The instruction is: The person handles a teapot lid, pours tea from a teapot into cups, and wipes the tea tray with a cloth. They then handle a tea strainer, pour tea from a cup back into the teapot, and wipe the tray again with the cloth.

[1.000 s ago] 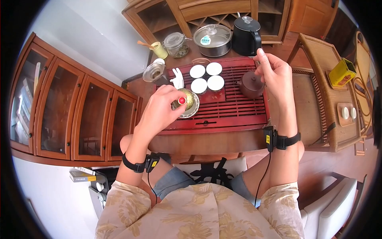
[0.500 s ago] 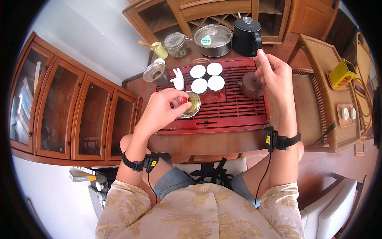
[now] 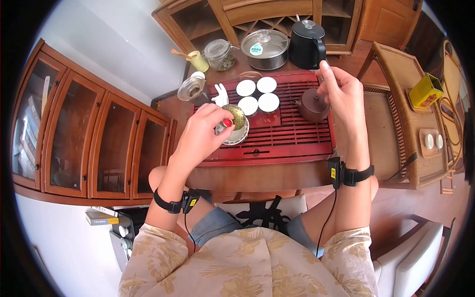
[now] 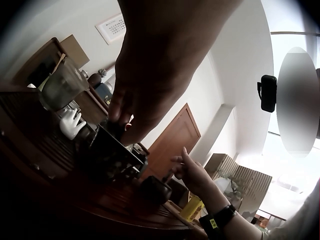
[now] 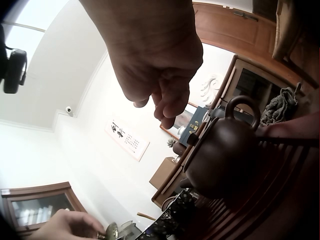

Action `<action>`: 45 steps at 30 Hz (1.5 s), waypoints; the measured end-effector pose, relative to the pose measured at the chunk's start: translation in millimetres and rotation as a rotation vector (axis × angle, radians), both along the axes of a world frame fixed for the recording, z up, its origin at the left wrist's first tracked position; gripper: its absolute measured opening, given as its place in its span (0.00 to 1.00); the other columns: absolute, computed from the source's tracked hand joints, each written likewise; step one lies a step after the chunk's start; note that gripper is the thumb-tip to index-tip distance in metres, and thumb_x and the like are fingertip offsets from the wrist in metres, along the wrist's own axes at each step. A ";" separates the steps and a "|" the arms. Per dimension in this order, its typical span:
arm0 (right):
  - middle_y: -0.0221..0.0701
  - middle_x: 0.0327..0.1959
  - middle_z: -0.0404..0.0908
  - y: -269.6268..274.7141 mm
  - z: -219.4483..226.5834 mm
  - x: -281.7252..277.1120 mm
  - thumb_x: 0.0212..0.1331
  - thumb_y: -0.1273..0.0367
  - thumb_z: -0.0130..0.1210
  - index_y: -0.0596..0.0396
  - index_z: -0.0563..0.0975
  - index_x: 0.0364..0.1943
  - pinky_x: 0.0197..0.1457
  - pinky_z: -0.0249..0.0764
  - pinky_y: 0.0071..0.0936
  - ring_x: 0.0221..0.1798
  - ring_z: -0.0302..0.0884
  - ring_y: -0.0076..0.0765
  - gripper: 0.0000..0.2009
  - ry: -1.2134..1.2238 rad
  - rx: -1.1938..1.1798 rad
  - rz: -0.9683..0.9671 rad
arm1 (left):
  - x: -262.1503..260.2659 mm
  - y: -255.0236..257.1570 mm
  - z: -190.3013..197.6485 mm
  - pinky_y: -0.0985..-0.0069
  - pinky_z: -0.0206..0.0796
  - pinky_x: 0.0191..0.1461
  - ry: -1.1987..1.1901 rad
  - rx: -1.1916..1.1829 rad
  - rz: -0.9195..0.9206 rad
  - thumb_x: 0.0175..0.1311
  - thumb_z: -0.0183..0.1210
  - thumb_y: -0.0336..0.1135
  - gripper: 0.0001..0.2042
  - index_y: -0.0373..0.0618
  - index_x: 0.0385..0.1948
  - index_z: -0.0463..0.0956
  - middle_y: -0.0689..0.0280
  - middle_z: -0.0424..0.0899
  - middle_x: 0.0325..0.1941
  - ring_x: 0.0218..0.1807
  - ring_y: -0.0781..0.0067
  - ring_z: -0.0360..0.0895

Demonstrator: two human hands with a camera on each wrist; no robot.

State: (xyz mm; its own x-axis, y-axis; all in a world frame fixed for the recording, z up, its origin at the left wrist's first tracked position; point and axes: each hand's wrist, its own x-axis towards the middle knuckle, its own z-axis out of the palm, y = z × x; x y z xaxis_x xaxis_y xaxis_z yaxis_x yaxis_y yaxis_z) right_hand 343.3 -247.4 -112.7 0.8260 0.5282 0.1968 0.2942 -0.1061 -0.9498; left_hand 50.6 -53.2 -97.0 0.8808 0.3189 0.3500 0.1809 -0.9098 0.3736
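Pinching red-tipped pc, L hand has fingers nearly closed; round greenish pc beside fingertips, link unclear, dish partly uncovered. R hand empty, loosely curled, teapot near.

Here's the black kettle beside the steel pot, yellow tin on the rattan stand, and perhaps books behind glass!

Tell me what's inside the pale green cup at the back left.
A wooden utensil pokes out of the pale green cup; its lower end, and anything else inside, is hidden by the cup's wall.
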 end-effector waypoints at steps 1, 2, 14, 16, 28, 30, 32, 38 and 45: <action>0.26 0.22 0.85 -0.1 0.2 -0.1 0.78 0.48 0.67 0.59 0.93 0.46 0.31 0.73 0.25 0.25 0.77 0.19 0.24 0.000 -0.002 -0.001 | -0.3 -0.7 0.6 0.67 0.81 0.46 -0.003 0.017 -0.010 0.65 0.76 0.28 0.10 0.42 0.45 0.89 0.61 0.88 0.44 0.42 0.62 0.87; 0.26 0.22 0.85 -0.2 0.7 -0.2 0.78 0.48 0.67 0.59 0.93 0.46 0.31 0.73 0.25 0.25 0.77 0.19 0.24 0.000 -0.005 -0.001 | -0.6 -2.3 2.6 0.64 0.80 0.50 0.012 0.033 -0.019 0.65 0.76 0.28 0.10 0.41 0.46 0.88 0.60 0.87 0.44 0.45 0.58 0.86; 0.27 0.22 0.86 -0.7 -1.1 1.5 0.78 0.48 0.67 0.59 0.93 0.47 0.31 0.73 0.24 0.24 0.78 0.18 0.24 -0.006 0.008 0.008 | -4.6 -2.3 19.2 0.57 0.80 0.55 0.145 -0.034 -0.093 0.68 0.73 0.29 0.13 0.39 0.52 0.89 0.55 0.88 0.46 0.49 0.50 0.85; 0.27 0.22 0.86 -0.5 -1.5 1.9 0.78 0.48 0.67 0.59 0.93 0.47 0.31 0.73 0.25 0.24 0.78 0.18 0.24 -0.007 0.011 0.010 | -3.8 -4.1 22.0 0.59 0.81 0.52 0.163 -0.079 -0.076 0.69 0.72 0.29 0.13 0.39 0.52 0.89 0.55 0.89 0.45 0.45 0.52 0.86; 0.28 0.22 0.86 0.2 -0.4 0.3 0.78 0.48 0.67 0.59 0.93 0.47 0.31 0.74 0.25 0.24 0.78 0.19 0.25 -0.015 -0.006 0.012 | 0.1 -0.3 9.6 0.75 0.81 0.48 0.080 -0.242 0.010 0.68 0.75 0.28 0.11 0.40 0.49 0.89 0.64 0.90 0.50 0.43 0.75 0.85; 0.28 0.22 0.86 0.2 -0.5 0.4 0.78 0.47 0.66 0.59 0.93 0.47 0.31 0.74 0.25 0.24 0.78 0.19 0.25 -0.019 -0.010 0.016 | -0.3 0.6 8.0 0.75 0.80 0.47 0.068 -0.200 -0.006 0.68 0.75 0.28 0.10 0.41 0.48 0.88 0.64 0.89 0.49 0.43 0.74 0.85; 0.28 0.22 0.86 0.4 -1.6 0.9 0.78 0.47 0.66 0.59 0.93 0.47 0.31 0.74 0.25 0.24 0.78 0.19 0.25 -0.019 -0.009 0.019 | -0.1 2.3 5.5 0.73 0.80 0.47 0.051 -0.139 -0.029 0.68 0.75 0.28 0.10 0.42 0.47 0.88 0.64 0.88 0.49 0.43 0.71 0.86; 0.28 0.22 0.86 0.9 -2.5 1.4 0.78 0.47 0.66 0.59 0.93 0.47 0.30 0.74 0.25 0.24 0.78 0.19 0.25 -0.015 -0.008 0.025 | -0.8 1.3 8.1 0.63 0.80 0.55 0.052 0.070 -0.110 0.66 0.73 0.25 0.10 0.41 0.47 0.88 0.60 0.86 0.49 0.52 0.56 0.85; 0.28 0.22 0.86 1.0 -3.5 2.1 0.78 0.47 0.67 0.60 0.93 0.47 0.30 0.73 0.25 0.23 0.78 0.19 0.25 -0.006 0.000 0.028 | -4.4 -3.6 21.0 0.57 0.79 0.62 0.150 0.028 -0.153 0.66 0.70 0.22 0.14 0.38 0.52 0.88 0.57 0.85 0.51 0.56 0.50 0.83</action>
State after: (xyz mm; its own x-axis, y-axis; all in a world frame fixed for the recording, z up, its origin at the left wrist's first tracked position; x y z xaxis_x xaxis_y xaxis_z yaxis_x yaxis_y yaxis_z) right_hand 345.3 -246.4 -116.2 0.8097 0.5511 0.2019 0.3029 -0.0977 -0.9480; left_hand 46.2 -56.8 -76.0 0.9610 0.1695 0.2186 0.0915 -0.9406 0.3269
